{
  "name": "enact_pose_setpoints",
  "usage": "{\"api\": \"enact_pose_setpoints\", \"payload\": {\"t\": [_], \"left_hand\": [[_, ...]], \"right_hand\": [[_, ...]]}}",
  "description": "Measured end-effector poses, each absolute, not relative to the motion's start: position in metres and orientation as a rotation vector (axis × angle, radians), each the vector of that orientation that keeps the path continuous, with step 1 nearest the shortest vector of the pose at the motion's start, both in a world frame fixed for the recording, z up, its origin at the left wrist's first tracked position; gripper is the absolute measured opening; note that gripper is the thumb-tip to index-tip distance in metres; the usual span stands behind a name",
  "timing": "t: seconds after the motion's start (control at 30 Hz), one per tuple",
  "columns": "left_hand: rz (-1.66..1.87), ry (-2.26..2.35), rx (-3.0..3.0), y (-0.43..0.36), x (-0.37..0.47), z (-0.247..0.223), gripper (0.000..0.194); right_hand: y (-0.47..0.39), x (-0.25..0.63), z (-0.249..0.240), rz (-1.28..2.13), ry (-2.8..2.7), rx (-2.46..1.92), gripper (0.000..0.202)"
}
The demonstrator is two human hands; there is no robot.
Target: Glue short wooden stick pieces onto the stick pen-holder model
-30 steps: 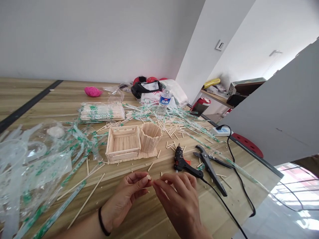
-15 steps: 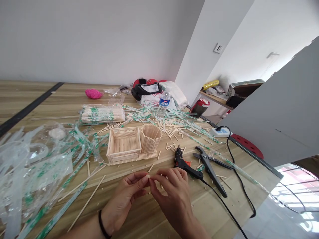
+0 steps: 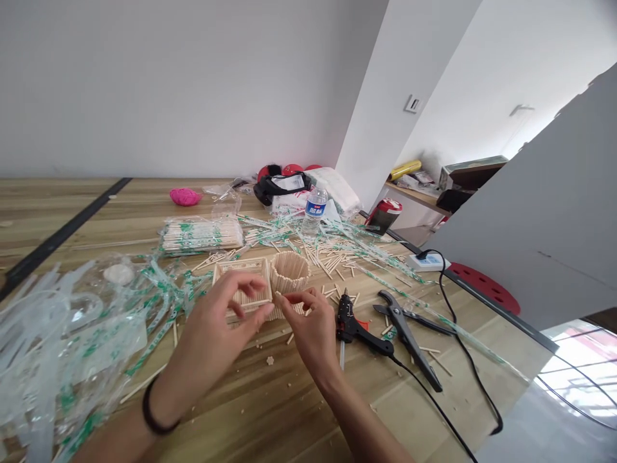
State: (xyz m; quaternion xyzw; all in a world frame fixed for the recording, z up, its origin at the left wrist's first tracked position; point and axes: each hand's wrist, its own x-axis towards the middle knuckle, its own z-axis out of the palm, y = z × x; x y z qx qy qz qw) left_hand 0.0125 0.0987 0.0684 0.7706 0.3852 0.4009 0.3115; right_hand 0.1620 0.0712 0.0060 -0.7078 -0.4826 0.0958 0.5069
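Note:
My left hand [image 3: 219, 315] is open, thumb and fingers apart, in front of a rectangular box [image 3: 243, 265] made of thin wooden sticks and hiding part of it. My right hand [image 3: 311, 321] is closed in a pinch at the front of the round stick cup [image 3: 290, 270]. A small pale piece [image 3: 278, 294] shows at its fingertips; its exact kind is too small to make out. Box and cup stand side by side on a stick base, mostly covered by my hands. A small flower-shaped pale piece [image 3: 270, 361] lies on the table just in front of them.
To the right lie a black glue gun [image 3: 354, 325] with its cord and a pair of cutters [image 3: 407, 337]. Plastic wrappers [image 3: 96, 341] cover the left side. Behind are a stick bundle [image 3: 202, 236], a water bottle [image 3: 314, 209] and loose sticks [image 3: 332, 257].
My hands have come apart and moved forward to the box and cup. The left hand has opened. The flower-shaped piece on the table, earlier not seen, is now visible.

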Motion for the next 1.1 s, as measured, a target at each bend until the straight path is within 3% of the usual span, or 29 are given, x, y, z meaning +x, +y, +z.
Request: {"api": "enact_pose_setpoints", "payload": {"t": [0.1,0.2,0.43,1.1], "left_hand": [[0.913,0.843,2.554,0.133,0.015,0.08,0.039],[0.713,0.636,2.689,0.156,0.024,0.08,0.056],[0.647,0.504,2.621,0.175,0.041,0.063,0.038],[0.635,0.497,2.568,0.183,0.043,0.059,0.024]], "right_hand": [[0.074,0.16,0.006,0.224,-1.14,-1.702,0.017],[0.076,0.159,0.005,0.201,-1.118,-1.696,0.019],[0.079,0.157,0.004,0.156,-1.102,-1.674,0.02],[0.086,0.154,-0.006,0.087,-1.066,-1.629,0.022]]}}
